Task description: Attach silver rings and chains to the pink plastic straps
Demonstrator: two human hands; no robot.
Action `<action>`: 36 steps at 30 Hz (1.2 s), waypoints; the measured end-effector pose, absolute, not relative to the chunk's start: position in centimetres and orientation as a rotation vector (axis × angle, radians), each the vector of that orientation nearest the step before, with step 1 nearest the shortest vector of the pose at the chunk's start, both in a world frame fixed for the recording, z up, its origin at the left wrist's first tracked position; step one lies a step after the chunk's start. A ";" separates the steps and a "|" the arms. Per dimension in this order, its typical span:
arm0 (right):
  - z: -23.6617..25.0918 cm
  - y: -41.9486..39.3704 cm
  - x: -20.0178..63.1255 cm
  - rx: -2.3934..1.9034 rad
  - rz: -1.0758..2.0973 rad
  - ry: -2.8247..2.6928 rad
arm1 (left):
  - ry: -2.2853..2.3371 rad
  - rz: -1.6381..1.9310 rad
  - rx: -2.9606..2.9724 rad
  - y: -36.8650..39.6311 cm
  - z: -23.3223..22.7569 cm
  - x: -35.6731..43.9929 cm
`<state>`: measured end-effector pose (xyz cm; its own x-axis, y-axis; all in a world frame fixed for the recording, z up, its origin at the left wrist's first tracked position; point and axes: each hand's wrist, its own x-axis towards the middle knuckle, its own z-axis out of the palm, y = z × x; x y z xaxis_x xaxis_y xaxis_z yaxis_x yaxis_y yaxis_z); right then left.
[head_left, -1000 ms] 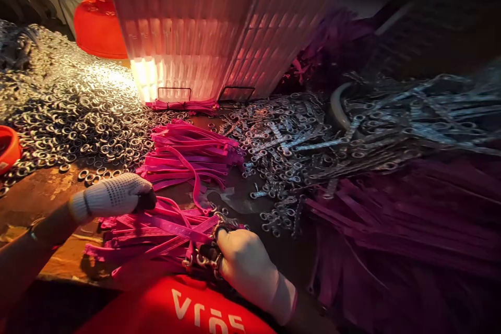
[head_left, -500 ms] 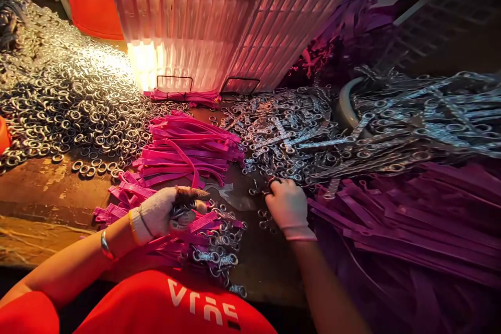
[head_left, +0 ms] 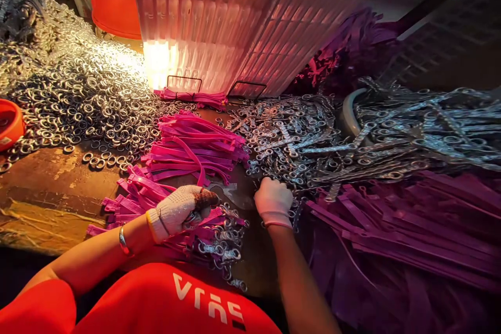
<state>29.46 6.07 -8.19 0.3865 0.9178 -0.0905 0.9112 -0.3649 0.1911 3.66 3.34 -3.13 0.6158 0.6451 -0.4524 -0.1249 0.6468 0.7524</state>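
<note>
My gloved left hand rests closed on a bundle of pink straps with metal rings near the table's front edge. My gloved right hand is curled at the near edge of a heap of small metal clasps; whether it holds a clasp is hidden by the fingers. A second stack of pink straps lies just beyond my left hand.
A large heap of metal rings covers the left of the worn table. A ribbed lit panel stands at the back, an orange container behind it. Purple straps and long metal pieces fill the right.
My right hand left the ringed strap bundle and moved right and forward to the clasp heap. My left hand slid right onto the bundle's ringed end.
</note>
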 end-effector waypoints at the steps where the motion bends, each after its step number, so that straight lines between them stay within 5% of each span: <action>1: -8.2 5.8 29.6 2.446 0.031 1.651 | 0.771 0.475 0.710 3.3 -3.2 3.5; 12: -3.6 -0.8 25.3 2.213 -0.369 2.676 | 0.757 0.454 0.506 3.2 -3.1 2.7; 17: -1.8 -2.7 21.4 1.834 -0.068 2.949 | 0.766 0.446 0.505 2.8 -3.2 3.1; 28: -2.4 -1.6 21.1 1.743 0.136 2.885 | 0.843 0.373 0.661 2.7 -2.8 2.4; 36: -1.1 -2.3 21.3 1.953 -0.594 3.017 | 0.895 0.646 1.537 2.2 -1.3 1.6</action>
<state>21.32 -2.31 -1.11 -0.3375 0.9118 0.2341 0.7550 0.4107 -0.5112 1.63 2.20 -1.30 0.5522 0.8294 -0.0843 0.1821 -0.0213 0.9830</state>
